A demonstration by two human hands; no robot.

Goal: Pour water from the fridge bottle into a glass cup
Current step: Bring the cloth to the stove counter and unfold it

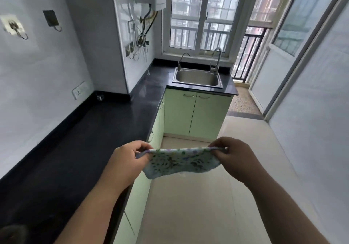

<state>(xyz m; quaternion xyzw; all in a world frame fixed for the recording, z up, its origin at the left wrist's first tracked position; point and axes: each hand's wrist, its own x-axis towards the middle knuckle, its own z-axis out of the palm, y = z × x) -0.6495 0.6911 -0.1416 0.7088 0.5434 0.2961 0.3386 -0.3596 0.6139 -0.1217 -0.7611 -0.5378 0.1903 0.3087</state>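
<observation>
Here, in a narrow kitchen, I hold a small patterned cloth (179,161) stretched out in front of me, my left hand (126,160) pinching one top corner and my right hand (234,158) pinching the other, so that the cloth sags between them over the pale floor (198,196). To my left runs the dark countertop (85,139), which turns toward the steel sink (197,77) under the window (204,13), above green cabinet doors (196,115). Neither the fridge bottle nor the glass cup appears anywhere in view, and no fridge can be seen either. By my reckoning the pouring has not begun; this looks like a side step with the cloth, perhaps before wiping or laying it down. The next move calls for freeing both hands, setting the cloth on the countertop, then turning to find the fridge and a cup.
</observation>
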